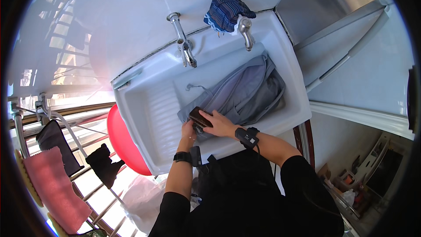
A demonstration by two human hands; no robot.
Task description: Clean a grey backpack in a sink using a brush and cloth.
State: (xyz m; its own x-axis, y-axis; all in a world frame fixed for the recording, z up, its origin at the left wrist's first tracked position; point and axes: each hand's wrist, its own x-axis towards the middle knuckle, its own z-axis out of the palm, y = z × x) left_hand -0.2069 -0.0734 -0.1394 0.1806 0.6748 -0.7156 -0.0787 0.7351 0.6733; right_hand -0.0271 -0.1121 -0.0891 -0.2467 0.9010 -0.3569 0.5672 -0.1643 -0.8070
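A grey fabric bag or garment (pixel 236 95) lies bunched in a white laundry sink (pixel 148 151), with a cord loop at its upper left. My right hand (pixel 222 124) is closed around a dark brown block (pixel 200 117), which looks like a scrubbing brush, on the near left end of the grey fabric. Just left of it, my left hand (pixel 188 130) grips the fabric's edge by a dark strap or buckle. The underside of the brown block is hidden. A ribbed washboard slope (pixel 161 105) forms the sink's left part.
Behind the sink are a chrome faucet (pixel 185 46) and a second tap (pixel 246 33), beside a blue patterned cloth (pixel 227 13). A pale brush (pixel 128 80) rests on the left rim. A red basin (pixel 128 141) stands left, near hanging cloths (pixel 57 184).
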